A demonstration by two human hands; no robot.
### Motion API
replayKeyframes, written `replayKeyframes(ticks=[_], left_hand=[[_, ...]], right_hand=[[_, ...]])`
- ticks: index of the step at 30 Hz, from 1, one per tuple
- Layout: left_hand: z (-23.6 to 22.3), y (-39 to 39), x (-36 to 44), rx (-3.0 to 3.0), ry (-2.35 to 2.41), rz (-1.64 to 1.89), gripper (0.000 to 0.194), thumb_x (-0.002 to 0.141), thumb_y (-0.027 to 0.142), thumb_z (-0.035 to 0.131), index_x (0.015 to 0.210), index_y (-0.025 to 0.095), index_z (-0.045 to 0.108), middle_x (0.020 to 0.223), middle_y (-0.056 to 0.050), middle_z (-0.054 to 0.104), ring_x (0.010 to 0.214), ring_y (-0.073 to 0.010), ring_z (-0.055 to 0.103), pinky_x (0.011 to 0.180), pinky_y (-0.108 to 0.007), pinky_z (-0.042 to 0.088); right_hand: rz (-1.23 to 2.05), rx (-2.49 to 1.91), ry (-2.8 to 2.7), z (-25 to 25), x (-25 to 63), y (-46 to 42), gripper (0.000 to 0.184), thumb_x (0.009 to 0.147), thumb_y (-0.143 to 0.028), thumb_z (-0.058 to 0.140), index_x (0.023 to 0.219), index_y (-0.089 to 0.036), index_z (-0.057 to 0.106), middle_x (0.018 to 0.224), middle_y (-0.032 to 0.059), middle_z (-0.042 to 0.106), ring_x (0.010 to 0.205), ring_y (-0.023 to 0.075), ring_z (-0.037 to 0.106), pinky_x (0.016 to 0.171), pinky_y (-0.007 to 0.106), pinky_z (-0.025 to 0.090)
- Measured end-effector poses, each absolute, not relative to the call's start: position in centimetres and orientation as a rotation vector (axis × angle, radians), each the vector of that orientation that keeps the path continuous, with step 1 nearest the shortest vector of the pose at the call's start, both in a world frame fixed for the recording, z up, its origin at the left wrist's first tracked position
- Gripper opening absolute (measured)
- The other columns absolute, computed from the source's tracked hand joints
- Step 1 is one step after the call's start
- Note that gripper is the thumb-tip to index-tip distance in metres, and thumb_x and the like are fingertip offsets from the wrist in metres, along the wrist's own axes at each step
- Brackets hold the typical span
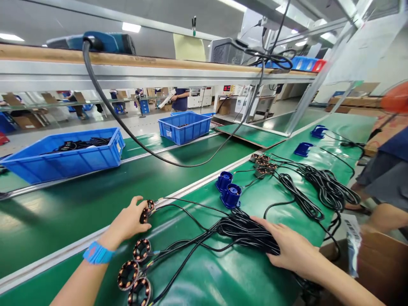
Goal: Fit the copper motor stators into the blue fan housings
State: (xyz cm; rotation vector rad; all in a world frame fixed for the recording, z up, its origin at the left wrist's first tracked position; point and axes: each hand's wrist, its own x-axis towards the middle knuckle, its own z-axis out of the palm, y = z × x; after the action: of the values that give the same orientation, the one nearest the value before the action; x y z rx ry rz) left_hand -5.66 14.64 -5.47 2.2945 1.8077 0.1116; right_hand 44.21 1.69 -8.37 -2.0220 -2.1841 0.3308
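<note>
My left hand (129, 221), with a blue band on its wrist, is closed around a round copper-wound motor stator (147, 211) near the metal rail of the green bench. Three more stators (135, 272) lie in a row below it, each with black cable attached. My right hand (288, 246) lies flat, fingers stretched out, on a bundle of black cables (245, 229) that run from the stators.
Two blue plastic caps (228, 189) stand beyond the cables. More stators (263, 163) and coiled cables (318, 187) lie further right. Blue crates (65, 155) (185, 126) sit on the dark green conveyor belt. A thick black cable (127, 131) hangs across. Another person (387, 178) stands at right.
</note>
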Motion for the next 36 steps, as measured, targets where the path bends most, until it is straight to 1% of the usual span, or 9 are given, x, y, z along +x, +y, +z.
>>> replayKeyframes(ticks=[8, 11, 14, 18, 21, 25, 32, 34, 36], left_hand=[[-2.9, 11.9, -7.3, 2.001, 1.595, 0.451, 0.068, 0.071, 0.087, 0.062, 0.093, 0.023, 0.074, 0.131, -0.013, 0.062, 0.131, -0.0382, 0.054, 0.111, -0.050, 0.045], [1.0, 14.4, -5.8, 1.903, 1.548, 0.947, 0.094, 0.075, 0.094, 0.047, 0.134, 0.021, 0.059, 0.156, -0.013, 0.041, 0.150, -0.0330, 0.031, 0.126, -0.047, 0.021], [5.6, 17.5, -1.9, 1.712, 1.371, 1.436, 0.090, 0.091, 0.084, 0.029, 0.154, 0.020, 0.030, 0.165, -0.013, 0.026, 0.154, -0.0250, 0.024, 0.128, -0.042, 0.013], [11.1, 18.0, 4.2, 1.461, 0.979, 1.765, 0.060, 0.097, 0.069, 0.042, 0.130, 0.019, 0.050, 0.106, -0.009, 0.067, 0.111, -0.0189, 0.063, 0.106, -0.035, 0.045], [14.0, 14.6, 6.6, 1.294, 0.743, 1.872, 0.041, 0.098, 0.061, 0.049, 0.088, 0.021, 0.050, 0.064, 0.006, 0.040, 0.057, -0.0088, 0.045, 0.062, -0.021, 0.044], [16.5, 7.8, 7.0, 1.117, 0.578, 1.851, 0.040, 0.102, 0.048, 0.050, 0.075, 0.020, 0.039, 0.059, 0.008, 0.021, 0.048, -0.0084, 0.016, 0.044, -0.019, 0.024], [10.5, -1.8, 9.7, 0.762, 0.362, 1.668, 0.047, 0.091, 0.055, 0.066, 0.067, 0.020, 0.047, 0.053, 0.007, 0.018, 0.045, -0.0084, 0.015, 0.041, -0.019, 0.031], [6.4, -3.2, 10.9, 0.716, 0.341, 1.543, 0.050, 0.088, 0.061, 0.066, 0.065, 0.020, 0.050, 0.048, 0.007, 0.025, 0.039, -0.0079, 0.026, 0.042, -0.021, 0.035], [2.8, -4.2, 11.7, 0.613, 0.451, 1.548, 0.046, 0.079, 0.065, 0.075, 0.069, 0.022, 0.061, 0.060, 0.001, 0.055, 0.055, -0.0108, 0.058, 0.059, -0.022, 0.050]], right_hand=[[0.283, -1.774, -2.393, -7.9, 48.8, 1.7, 0.076, 0.081, -0.061, 0.072, 0.150, -0.036, 0.050, 0.151, 0.0111, 0.050, 0.137, 0.0381, 0.049, 0.109, 0.057, 0.047], [0.285, -1.668, -2.321, -4.0, 46.5, 3.6, 0.058, 0.090, -0.064, 0.063, 0.141, -0.037, 0.059, 0.151, 0.0083, 0.050, 0.136, 0.0341, 0.050, 0.112, 0.056, 0.044], [0.331, -1.410, -2.254, 1.6, 41.3, 6.1, 0.047, 0.093, -0.058, 0.063, 0.134, -0.035, 0.063, 0.146, 0.0057, 0.054, 0.135, 0.0291, 0.051, 0.116, 0.050, 0.041], [0.523, -0.993, -2.042, 9.1, 33.3, 9.8, 0.041, 0.095, -0.055, 0.063, 0.122, -0.025, 0.068, 0.129, 0.0075, 0.065, 0.122, 0.0252, 0.058, 0.111, 0.043, 0.044], [0.860, -0.717, -1.765, 13.8, 27.9, 13.0, 0.046, 0.095, -0.060, 0.059, 0.115, -0.020, 0.068, 0.119, 0.0076, 0.068, 0.115, 0.0224, 0.061, 0.105, 0.039, 0.047], [1.478, -0.471, -1.401, 19.0, 21.0, 16.4, 0.056, 0.097, -0.067, 0.050, 0.110, -0.015, 0.066, 0.113, 0.0106, 0.067, 0.106, 0.0208, 0.063, 0.084, 0.034, 0.058], [1.909, -0.094, -1.017, 25.3, 12.3, 16.5, 0.053, 0.098, -0.065, 0.047, 0.101, -0.013, 0.059, 0.099, 0.0098, 0.065, 0.092, 0.0219, 0.064, 0.073, 0.044, 0.065], [1.950, -0.030, -1.006, 25.8, 11.5, 14.7, 0.031, 0.100, -0.043, 0.053, 0.096, -0.013, 0.059, 0.091, 0.0072, 0.064, 0.084, 0.0182, 0.063, 0.070, 0.038, 0.064], [1.953, -0.050, -1.049, 25.2, 11.7, 12.2, 0.010, 0.095, -0.020, 0.055, 0.091, -0.011, 0.059, 0.083, 0.0051, 0.062, 0.076, 0.0148, 0.060, 0.065, 0.031, 0.062]])
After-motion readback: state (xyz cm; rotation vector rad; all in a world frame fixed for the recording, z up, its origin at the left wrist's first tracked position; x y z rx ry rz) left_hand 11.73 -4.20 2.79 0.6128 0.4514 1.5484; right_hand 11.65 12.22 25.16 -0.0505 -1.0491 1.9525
